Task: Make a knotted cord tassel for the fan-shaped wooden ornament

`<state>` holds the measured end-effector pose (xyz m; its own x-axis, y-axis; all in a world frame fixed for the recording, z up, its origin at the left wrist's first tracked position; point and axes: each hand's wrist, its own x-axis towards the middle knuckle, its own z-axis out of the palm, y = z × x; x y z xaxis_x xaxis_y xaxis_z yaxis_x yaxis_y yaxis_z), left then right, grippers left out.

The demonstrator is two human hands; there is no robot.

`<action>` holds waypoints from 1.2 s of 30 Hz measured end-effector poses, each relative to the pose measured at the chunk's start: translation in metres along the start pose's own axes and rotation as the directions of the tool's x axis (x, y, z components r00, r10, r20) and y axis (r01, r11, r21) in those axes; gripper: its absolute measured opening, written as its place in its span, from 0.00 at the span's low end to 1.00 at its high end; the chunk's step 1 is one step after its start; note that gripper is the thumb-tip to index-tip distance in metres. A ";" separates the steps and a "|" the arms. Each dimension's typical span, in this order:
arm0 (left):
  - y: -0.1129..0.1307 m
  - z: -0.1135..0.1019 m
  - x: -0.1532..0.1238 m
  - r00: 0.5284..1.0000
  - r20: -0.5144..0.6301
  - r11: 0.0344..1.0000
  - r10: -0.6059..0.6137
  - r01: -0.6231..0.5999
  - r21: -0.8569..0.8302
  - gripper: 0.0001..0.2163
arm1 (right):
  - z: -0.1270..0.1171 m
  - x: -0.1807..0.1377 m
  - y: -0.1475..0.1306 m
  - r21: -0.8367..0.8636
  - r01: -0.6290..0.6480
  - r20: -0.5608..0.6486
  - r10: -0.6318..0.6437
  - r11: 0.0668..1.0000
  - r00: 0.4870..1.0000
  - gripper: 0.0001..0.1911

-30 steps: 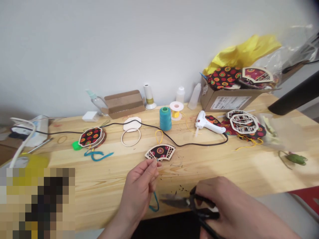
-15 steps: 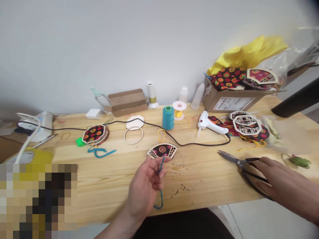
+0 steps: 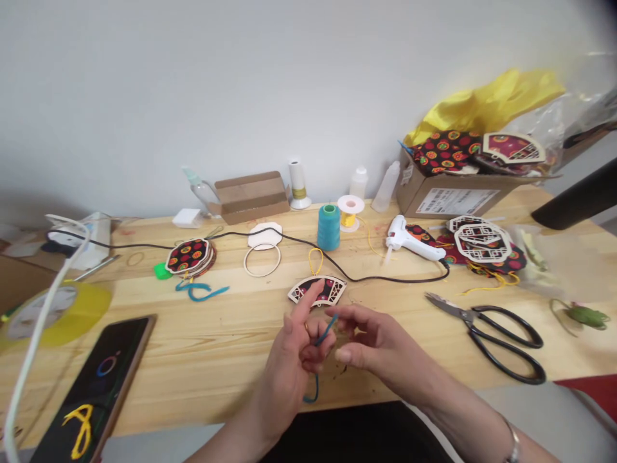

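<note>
The teal cord (image 3: 327, 328) is a thin, soft-looking strand caught in the curled fingers of the left hand (image 3: 289, 360), just this side of the fan-shaped ornament (image 3: 330, 290). Its middle's hidden by those fingers, and can't tell if the loosely open right hand (image 3: 385, 344) touches the top end. Long axis is roughly up-down, top tip slanting away and right, bottom hooking left.

From my feed, I've got roomy bare tabletop (image 3: 216, 347) left of the fan-shaped ornament (image 3: 331, 292), easy pass. Behind it, the black cable (image 3: 385, 279) and teal thread cone (image 3: 329, 229) get in the way. Right of it, there's a gap before the scissors (image 3: 468, 316). Left hand (image 3: 293, 352) and right hand (image 3: 378, 337) crowd its front.
</note>
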<state>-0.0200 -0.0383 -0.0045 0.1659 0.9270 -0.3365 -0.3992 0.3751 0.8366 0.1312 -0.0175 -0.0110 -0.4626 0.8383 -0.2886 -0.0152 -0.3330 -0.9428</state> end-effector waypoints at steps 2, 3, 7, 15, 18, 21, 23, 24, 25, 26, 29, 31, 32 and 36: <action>-0.002 -0.002 -0.002 1.000 0.019 0.999 0.016 -0.016 0.028 0.40 | 0.005 0.008 0.004 0.198 -0.063 0.091 0.045 0.978 0.995 0.26; -0.002 -0.003 -0.003 0.999 0.031 0.999 0.018 -0.019 0.040 0.39 | 0.006 0.010 0.004 0.270 -0.082 0.134 0.047 0.959 0.990 0.25; -0.005 -0.006 -0.004 0.995 0.103 0.996 -0.005 -0.003 0.086 0.40 | 0.002 0.014 0.003 0.443 -0.129 0.286 -0.003 0.887 0.958 0.19; -0.007 -0.008 -0.004 0.987 0.161 0.997 -0.025 0.013 0.072 0.38 | -0.001 0.014 0.005 0.411 -0.107 0.196 0.027 0.906 0.980 0.07; -0.004 -0.006 -0.004 0.986 0.150 0.997 -0.068 0.061 0.050 0.36 | -0.003 0.013 0.002 0.262 -0.004 0.085 -0.019 0.965 0.996 0.07; -0.002 -0.005 -0.003 0.986 0.089 0.986 -0.140 0.130 0.106 0.29 | -0.005 0.012 -0.002 0.060 0.104 -0.062 -0.100 0.993 0.993 0.07; -0.002 -0.005 -0.003 0.985 0.048 0.973 -0.163 0.152 0.176 0.24 | -0.006 0.010 -0.003 -0.013 0.135 -0.060 -0.136 0.991 0.989 0.07; -0.003 -0.005 -0.002 0.986 0.036 0.967 -0.161 0.151 0.204 0.22 | -0.006 0.009 -0.004 -0.050 0.147 -0.052 -0.149 0.988 0.987 0.07; -0.003 -0.005 -0.002 0.988 0.029 0.964 -0.151 0.141 0.225 0.20 | -0.006 0.009 -0.004 -0.096 0.158 -0.053 -0.163 0.983 0.985 0.07; -0.004 -0.005 -0.001 0.990 0.026 0.961 -0.135 0.125 0.247 0.19 | -0.006 0.008 -0.005 -0.154 0.168 -0.070 -0.180 0.974 0.981 0.08; -0.002 -0.003 -0.001 0.996 0.023 0.938 -0.082 0.069 0.341 0.15 | -0.006 0.007 -0.006 -0.334 0.186 -0.159 -0.250 0.924 0.955 0.08; 0.000 -0.001 -0.001 0.998 0.030 0.908 -0.062 0.044 0.418 0.12 | -0.006 0.007 -0.006 -0.384 0.190 -0.170 -0.271 0.904 0.947 0.08; 0.001 -0.001 -0.001 0.998 0.039 0.892 -0.056 0.032 0.452 0.11 | -0.006 0.006 -0.006 -0.401 0.196 -0.166 -0.281 0.895 0.945 0.08; 0.001 -0.003 -0.001 0.997 0.058 0.847 -0.049 0.011 0.531 0.09 | -0.007 0.003 -0.004 -0.462 0.243 -0.125 -0.334 0.853 0.934 0.10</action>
<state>-0.0232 -0.0387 -0.0043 0.2370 0.9057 -0.3515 0.1420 0.3257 0.9348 0.1360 -0.0103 -0.0097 -0.3168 0.9482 0.0242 0.2837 0.1190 -0.9515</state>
